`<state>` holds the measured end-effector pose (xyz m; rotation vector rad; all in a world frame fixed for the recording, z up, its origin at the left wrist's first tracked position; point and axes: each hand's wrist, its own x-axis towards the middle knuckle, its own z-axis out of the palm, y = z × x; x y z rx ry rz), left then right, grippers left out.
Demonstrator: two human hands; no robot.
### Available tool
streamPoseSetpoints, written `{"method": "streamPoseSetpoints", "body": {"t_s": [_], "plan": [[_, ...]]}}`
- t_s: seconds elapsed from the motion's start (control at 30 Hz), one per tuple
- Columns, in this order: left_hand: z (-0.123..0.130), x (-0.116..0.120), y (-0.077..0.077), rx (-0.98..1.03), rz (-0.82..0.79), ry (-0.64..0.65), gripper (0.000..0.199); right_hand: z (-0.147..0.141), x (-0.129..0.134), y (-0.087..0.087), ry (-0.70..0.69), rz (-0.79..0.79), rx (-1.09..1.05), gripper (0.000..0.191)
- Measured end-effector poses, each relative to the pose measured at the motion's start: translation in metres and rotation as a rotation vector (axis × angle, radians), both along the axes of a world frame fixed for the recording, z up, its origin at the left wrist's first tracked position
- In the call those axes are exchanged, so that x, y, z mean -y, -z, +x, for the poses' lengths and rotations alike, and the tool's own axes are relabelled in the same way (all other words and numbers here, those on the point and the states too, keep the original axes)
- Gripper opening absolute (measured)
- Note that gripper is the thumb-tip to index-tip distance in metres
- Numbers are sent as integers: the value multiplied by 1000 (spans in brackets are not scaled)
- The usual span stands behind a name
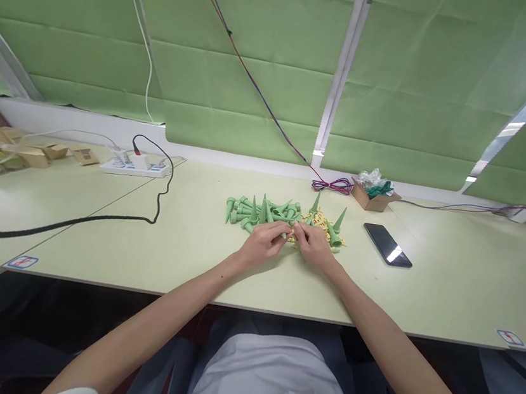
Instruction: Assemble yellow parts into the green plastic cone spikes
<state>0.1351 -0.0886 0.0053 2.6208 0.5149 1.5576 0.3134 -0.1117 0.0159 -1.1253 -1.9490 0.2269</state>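
Note:
My left hand (264,242) is closed with its fingertips pinched, and a bit of green plastic spike shows between the fingers. Close beside it, my right hand (313,245) is also pinched shut; whatever lies between its thumb and finger is too small to make out. The fingertips of both hands nearly meet. Behind my left hand is a pile of green cone-shaped plastic spikes (242,209), some upright, most lying down. Small yellow pieces (321,221) form a heap behind my right hand, with a few green spikes (339,220) standing or leaning among them.
A black phone (387,245) lies to the right. Behind it stands a small cardboard box (372,199) with clear plastic and green stuff, near coiled wires (332,185). On the left are a power strip (135,166), a black cable (97,217) and several cardboard pieces (35,157).

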Motion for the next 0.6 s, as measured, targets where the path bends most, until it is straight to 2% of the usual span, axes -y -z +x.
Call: {"method": "streamPoseSetpoints", "body": {"t_s": [0.6], "plan": [[2,3,-8,36,-14,-18,12,-1,-1,0,-11,-17,-92,42]]}}
